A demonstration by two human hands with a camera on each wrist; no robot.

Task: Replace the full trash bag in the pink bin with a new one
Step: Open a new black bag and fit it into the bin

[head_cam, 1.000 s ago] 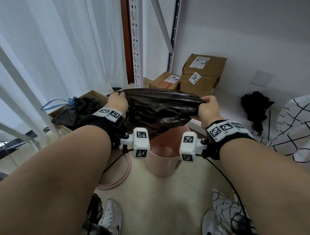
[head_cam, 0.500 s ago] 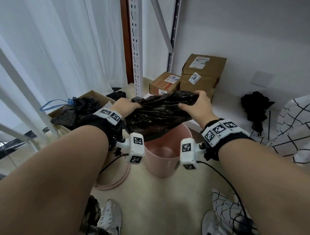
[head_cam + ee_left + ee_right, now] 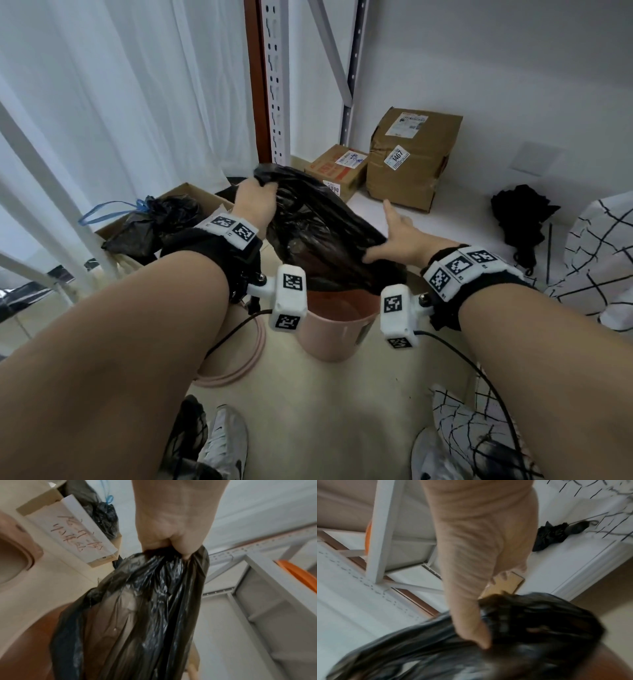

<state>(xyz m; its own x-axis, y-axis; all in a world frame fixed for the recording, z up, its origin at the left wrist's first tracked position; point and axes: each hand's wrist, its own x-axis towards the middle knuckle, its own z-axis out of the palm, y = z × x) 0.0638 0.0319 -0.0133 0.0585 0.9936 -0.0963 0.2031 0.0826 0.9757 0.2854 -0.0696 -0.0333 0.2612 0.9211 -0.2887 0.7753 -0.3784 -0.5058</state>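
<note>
A black trash bag (image 3: 318, 233) hangs over the pink bin (image 3: 335, 329), its lower part inside the rim. My left hand (image 3: 260, 192) grips the bunched top of the bag and holds it up at the bin's far left. In the left wrist view the left hand (image 3: 171, 543) is a fist round the neck of the bag (image 3: 137, 615). My right hand (image 3: 388, 236) is open beside the bag's right flank, fingers straight and thumb touching the plastic. The blurred right wrist view shows that thumb (image 3: 479, 635) pressed on the bag (image 3: 530, 635).
A tied black bag with blue strings (image 3: 154, 222) sits in an open cardboard box (image 3: 191, 192) on the left. A pink ring (image 3: 239, 363) lies on the floor beside the bin. Two parcels (image 3: 407, 161) stand behind by the metal shelf posts (image 3: 279, 82). A black umbrella (image 3: 520, 219) lies at right.
My left hand has gathered the bag's top into a bunch and lifted it. My right hand has let go of the rim and dropped, open, against the bag's side.
</note>
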